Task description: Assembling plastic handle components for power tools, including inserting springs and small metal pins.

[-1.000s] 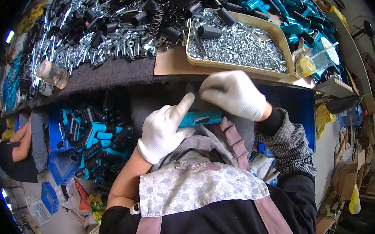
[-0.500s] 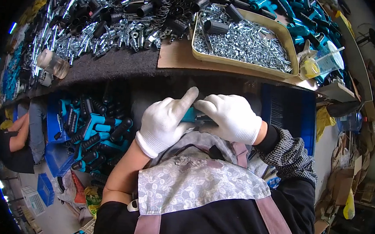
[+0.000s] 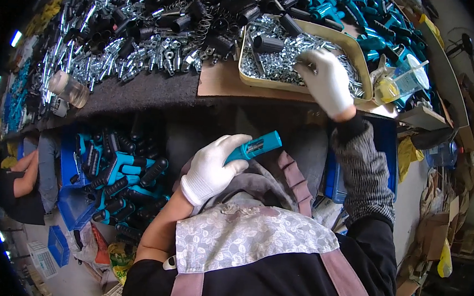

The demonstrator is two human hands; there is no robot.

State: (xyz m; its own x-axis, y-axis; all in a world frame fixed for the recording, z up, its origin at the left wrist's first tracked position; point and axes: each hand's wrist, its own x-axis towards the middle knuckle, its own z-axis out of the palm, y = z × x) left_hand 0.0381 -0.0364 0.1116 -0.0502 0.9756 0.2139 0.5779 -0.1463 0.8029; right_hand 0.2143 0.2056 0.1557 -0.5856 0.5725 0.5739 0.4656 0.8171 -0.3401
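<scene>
My left hand (image 3: pixel 211 167), in a white knit glove, is closed around a teal tool housing (image 3: pixel 264 144). This is a plastic tube with a slot along its side, and dark and metal parts show inside the slot. It is held above my lap, its free end pointing up and right. My right hand (image 3: pixel 329 82), gloved too, is over the right half of a yellowish tray (image 3: pixel 286 87) full of small metal nuts and screws (image 3: pixel 279 68). Its fingers are bent in toward the thumb; anything between the fingertips is too small to make out.
Metal shafts (image 3: pixel 116 55), black sleeves (image 3: pixel 183 22) and springs heap the bench's left and back. Teal housings (image 3: pixel 370 41) lie behind the tray, a clear cup (image 3: pixel 412 78) right of it. A blue bin (image 3: pixel 70 160) holds teal-and-black tools (image 3: pixel 127 167). Another person (image 3: pixel 23 178) sits at far left.
My right hand has left the housing and gone up and right to the tray. My left hand has lowered a little and keeps hold of the housing, now in plain sight.
</scene>
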